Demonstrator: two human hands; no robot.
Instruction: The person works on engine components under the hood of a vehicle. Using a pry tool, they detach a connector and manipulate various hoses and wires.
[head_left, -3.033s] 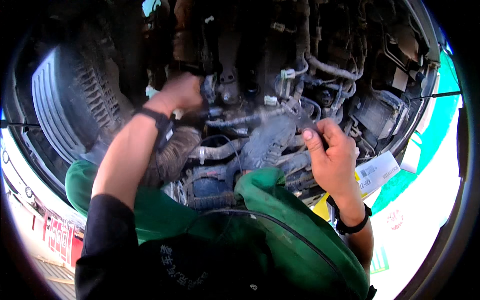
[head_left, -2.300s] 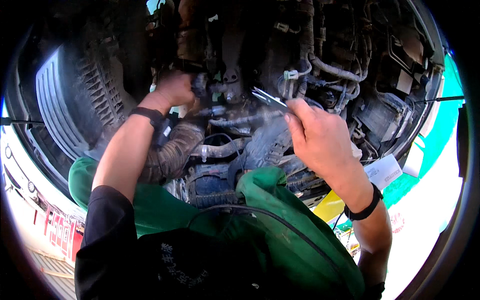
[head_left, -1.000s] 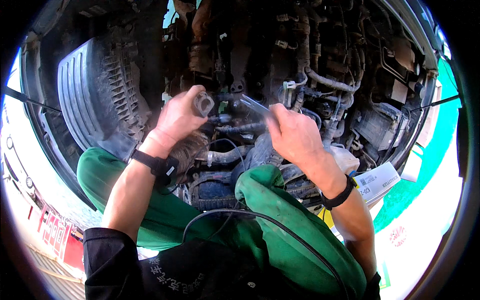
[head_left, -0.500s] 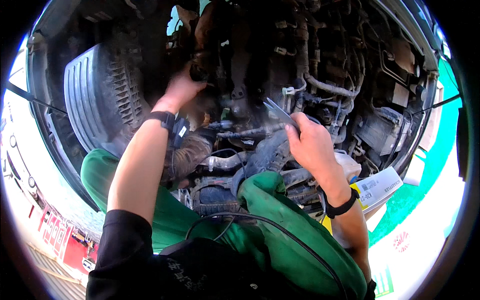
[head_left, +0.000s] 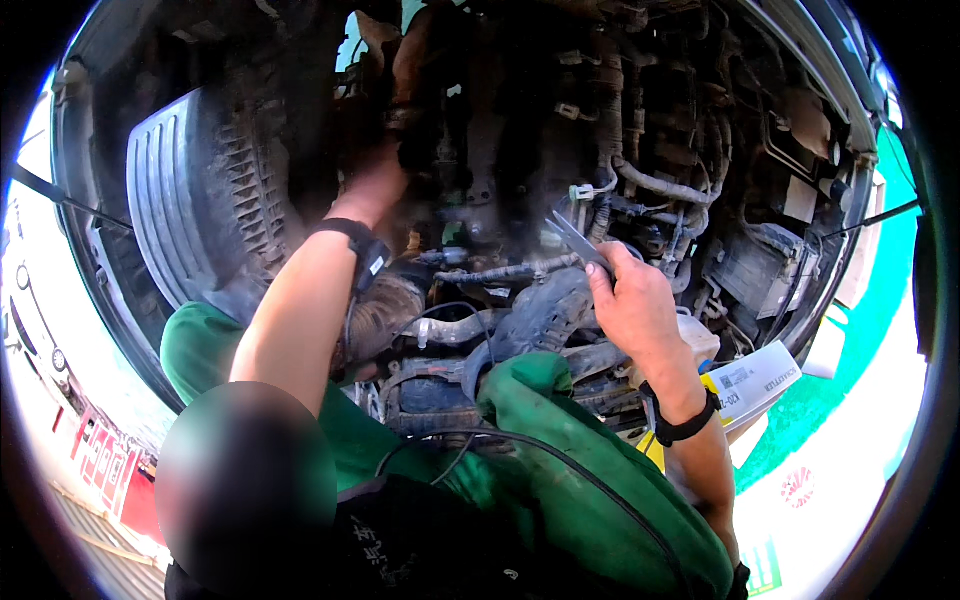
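My right hand (head_left: 638, 305) is closed around a slim grey metal tool with two thin flat prongs (head_left: 573, 238), tips pointing up and left over the engine bay; its exact kind is unclear. Deep in the shadowed bay, my left hand (head_left: 377, 183) reaches beside a brownish pipe (head_left: 408, 70). Its fingers are lost in blur and darkness, so what they touch does not show. Below that wrist is a ribbed hose (head_left: 380, 318). A wrapped cable bundle (head_left: 510, 270) crosses between my two hands.
A ribbed grey plastic housing (head_left: 165, 195) stands at left. To the right are a battery-like box (head_left: 765, 265), a branching hose (head_left: 665, 185) and a white and yellow carton (head_left: 755, 378). A black cable (head_left: 560, 458) lies across my green trousers (head_left: 600, 490).
My left hand has gone deeper into the bay and slightly right. My right hand, still holding the pronged tool, has shifted a little right and down.
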